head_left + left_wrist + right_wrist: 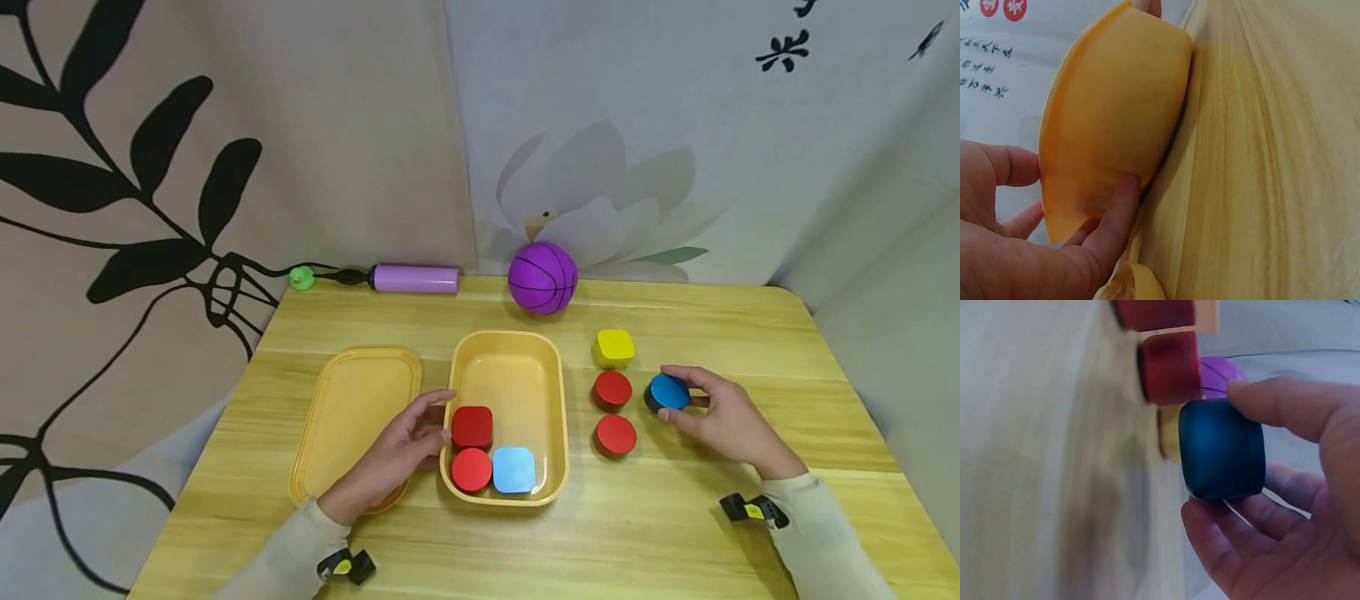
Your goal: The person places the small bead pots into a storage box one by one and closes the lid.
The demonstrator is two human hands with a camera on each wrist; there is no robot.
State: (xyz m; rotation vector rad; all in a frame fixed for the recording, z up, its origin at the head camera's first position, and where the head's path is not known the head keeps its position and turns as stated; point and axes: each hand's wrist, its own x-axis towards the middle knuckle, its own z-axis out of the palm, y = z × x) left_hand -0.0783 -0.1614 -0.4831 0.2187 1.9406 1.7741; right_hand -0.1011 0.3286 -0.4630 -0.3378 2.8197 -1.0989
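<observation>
My right hand [723, 417] pinches a blue round block [667, 392] between thumb and fingers, right of two red round blocks [615, 436]. In the right wrist view the blue block [1222, 450] appears raised off the table. My left hand [401, 450] holds the left side of a yellow plastic box [564, 417], with digits at its rim and a fingertip against the outer wall [1116, 94]. Inside the box's near end lie a red square block [472, 427], a red round block [472, 470] and a light blue square block [514, 471].
A yellow square block [614, 348] sits behind the red round ones. Under my left hand lies a yellow lid [360, 400]. Along the back edge are a purple ball [543, 278], a purple pump [415, 279] and a small green object [302, 278].
</observation>
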